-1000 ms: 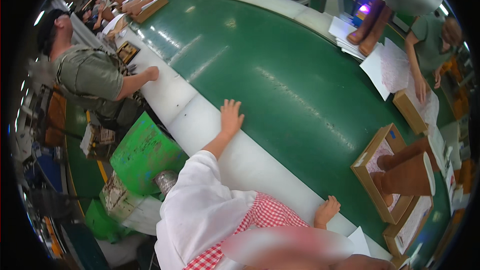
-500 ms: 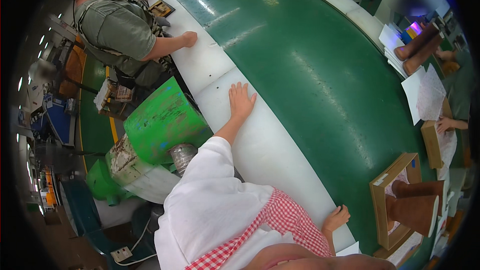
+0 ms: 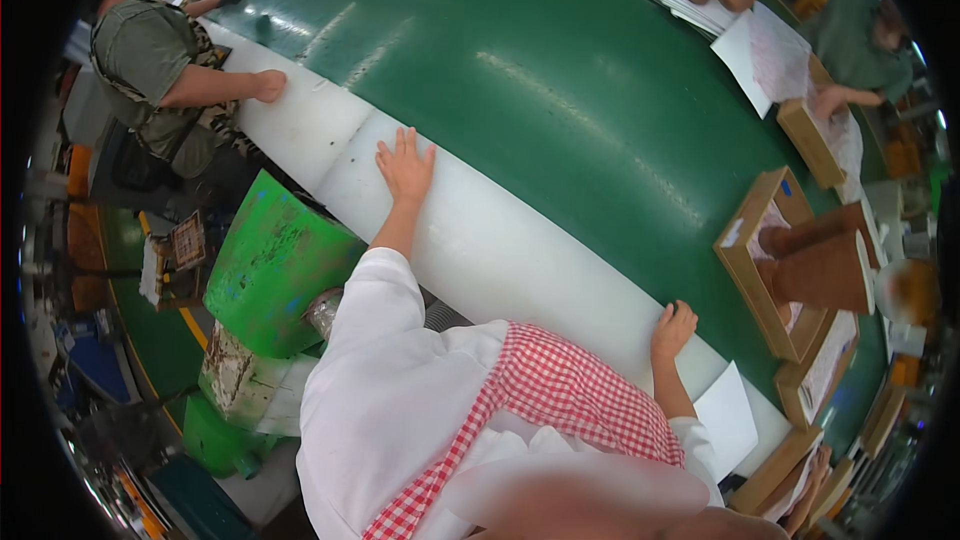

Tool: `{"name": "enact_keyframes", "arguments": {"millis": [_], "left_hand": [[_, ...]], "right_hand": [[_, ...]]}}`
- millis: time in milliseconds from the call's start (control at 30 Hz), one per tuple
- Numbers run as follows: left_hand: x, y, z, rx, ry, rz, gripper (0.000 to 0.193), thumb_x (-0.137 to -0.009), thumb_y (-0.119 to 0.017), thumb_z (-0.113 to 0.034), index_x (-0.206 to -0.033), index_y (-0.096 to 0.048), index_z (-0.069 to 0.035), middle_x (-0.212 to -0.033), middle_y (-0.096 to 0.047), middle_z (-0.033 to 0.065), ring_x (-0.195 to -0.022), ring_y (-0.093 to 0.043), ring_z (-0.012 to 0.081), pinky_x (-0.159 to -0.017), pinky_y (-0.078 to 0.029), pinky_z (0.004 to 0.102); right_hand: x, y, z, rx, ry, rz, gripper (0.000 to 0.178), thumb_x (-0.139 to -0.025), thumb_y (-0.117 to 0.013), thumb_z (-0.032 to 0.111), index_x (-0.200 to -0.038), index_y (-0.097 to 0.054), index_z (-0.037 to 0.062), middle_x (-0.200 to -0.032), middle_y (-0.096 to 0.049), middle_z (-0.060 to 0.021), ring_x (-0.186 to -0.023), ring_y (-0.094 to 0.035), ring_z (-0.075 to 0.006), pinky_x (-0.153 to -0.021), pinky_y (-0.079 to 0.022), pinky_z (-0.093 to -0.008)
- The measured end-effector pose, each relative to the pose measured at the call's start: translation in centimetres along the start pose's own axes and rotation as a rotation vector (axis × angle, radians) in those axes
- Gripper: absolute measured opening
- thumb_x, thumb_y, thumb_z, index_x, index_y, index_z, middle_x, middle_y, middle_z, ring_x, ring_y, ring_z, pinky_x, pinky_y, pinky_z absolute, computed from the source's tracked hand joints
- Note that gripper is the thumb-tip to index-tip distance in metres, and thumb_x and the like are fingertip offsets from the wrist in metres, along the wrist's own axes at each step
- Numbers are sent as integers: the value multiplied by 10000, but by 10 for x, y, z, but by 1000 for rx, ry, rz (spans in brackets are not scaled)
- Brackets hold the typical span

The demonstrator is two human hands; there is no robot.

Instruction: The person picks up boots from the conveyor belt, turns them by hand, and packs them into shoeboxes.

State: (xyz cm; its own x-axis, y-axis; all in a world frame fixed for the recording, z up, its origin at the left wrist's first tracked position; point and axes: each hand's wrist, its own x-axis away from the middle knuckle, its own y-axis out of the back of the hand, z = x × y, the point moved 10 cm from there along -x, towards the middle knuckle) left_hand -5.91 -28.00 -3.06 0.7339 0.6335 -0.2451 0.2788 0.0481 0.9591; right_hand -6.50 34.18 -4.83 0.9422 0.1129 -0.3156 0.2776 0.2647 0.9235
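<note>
My left hand (image 3: 405, 168) lies flat on the white worktop (image 3: 490, 248), its fingers spread beside the edge of the green conveyor belt (image 3: 560, 130). Nothing is under or in it that I can see. Further right, my right hand (image 3: 674, 330) rests at the border between worktop and belt, fingers loosely bent and apart, with nothing visible in them. On the belt to its right stands an open cardboard box (image 3: 738, 232) with a pair of brown boots (image 3: 822, 273) sticking out. A white sheet (image 3: 727, 418) lies by my right forearm.
A green-hooded machine (image 3: 275, 265) stands left of my arm. One co-worker (image 3: 150, 65) leans a fist on the worktop at the far left; another co-worker (image 3: 850, 40) handles a box (image 3: 812, 140) across the belt. More boxes (image 3: 820, 365) sit at the right.
The whole view has swung, so the belt, box and boots sit higher and further left. My hands stay at the worktop edge. The white sheet shows more fully.
</note>
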Motion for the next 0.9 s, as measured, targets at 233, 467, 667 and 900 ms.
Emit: {"name": "enact_keyframes", "arguments": {"millis": [233,467,667,900], "left_hand": [[-7,-11,-3,-43,-52,3,530,-903,-441,-435,-1354,-409,-159,-1418,-374,67,-1292,-271,434,-1066,-179,538],[-7,-20,-8,-142,-87,11,516,-925,-401,-409,-1373,-370,-154,-1424,-360,92,-1297,-274,445,-1039,-214,580],[16,-28,-22,-154,-103,145,492,-948,-364,-313,-1400,-305,-126,-1460,-296,80,-1337,-225,398,-1039,-181,614],[76,-16,-57,-80,-285,139,479,-936,-393,-245,-1386,-326,-96,-1453,-299,110,-1336,-231,390,-1044,-169,610]], "right_hand": [[5,3,-4,-3,-59,-49,212,-840,-580,148,-999,-555,8,-1003,-577,-140,-923,-504,-324,-821,-393,-426],[10,-2,-11,10,-76,-96,219,-829,-588,182,-987,-559,33,-999,-568,-112,-918,-489,-291,-816,-387,-410],[6,-4,-11,57,-129,-61,247,-820,-603,216,-1012,-559,66,-1023,-561,-75,-940,-477,-251,-832,-360,-392],[32,15,-36,156,-211,-21,330,-818,-613,261,-1091,-557,84,-1161,-517,-69,-1074,-433,-239,-888,-317,-418]]}}
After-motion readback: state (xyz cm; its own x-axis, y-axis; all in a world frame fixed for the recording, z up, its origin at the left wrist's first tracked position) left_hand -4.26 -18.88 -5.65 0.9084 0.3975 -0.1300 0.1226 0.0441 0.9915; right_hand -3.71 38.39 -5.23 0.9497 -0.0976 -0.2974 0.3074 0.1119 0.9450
